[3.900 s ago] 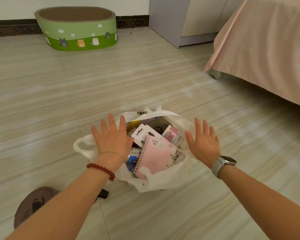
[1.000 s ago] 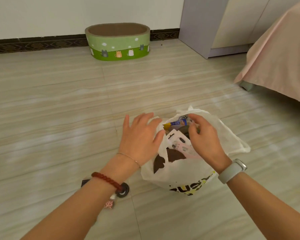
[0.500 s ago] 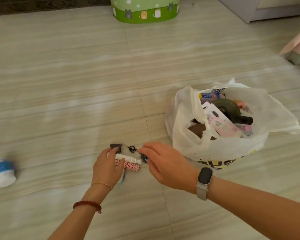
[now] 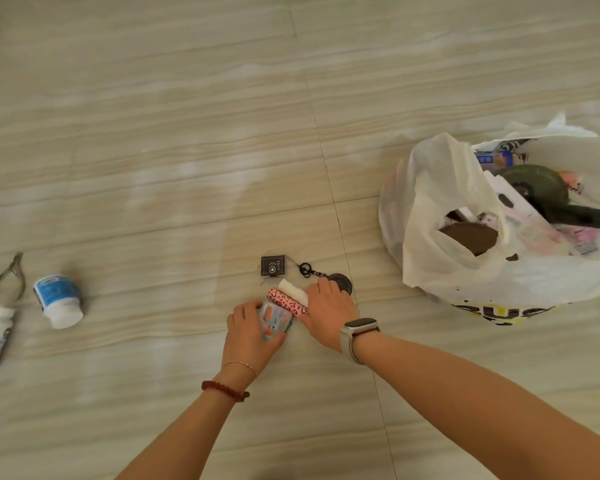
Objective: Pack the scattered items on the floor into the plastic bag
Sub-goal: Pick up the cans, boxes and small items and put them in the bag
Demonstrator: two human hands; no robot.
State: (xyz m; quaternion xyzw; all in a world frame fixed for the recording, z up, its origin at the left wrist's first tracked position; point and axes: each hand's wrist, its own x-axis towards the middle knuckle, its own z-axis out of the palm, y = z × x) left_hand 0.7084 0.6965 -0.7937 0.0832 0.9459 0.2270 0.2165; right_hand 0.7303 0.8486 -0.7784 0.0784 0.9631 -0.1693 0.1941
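Left hand (image 4: 250,336): grip curled round a colourful pack (image 4: 275,321) on the floor (image 4: 153,168).
Right hand (image 4: 328,311): grip curled over a pink roll (image 4: 286,304) and white roll (image 4: 291,291).
Keychain (image 4: 305,270): just beyond the hands.
Bag (image 4: 440,237): right, open, full.
Bottle (image 4: 58,301): far left, lying down.

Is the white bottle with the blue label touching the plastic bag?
Apart. The head view shows the white bottle with the blue label lying far left, with a wide stretch of bare floor and both hands between it and the plastic bag.
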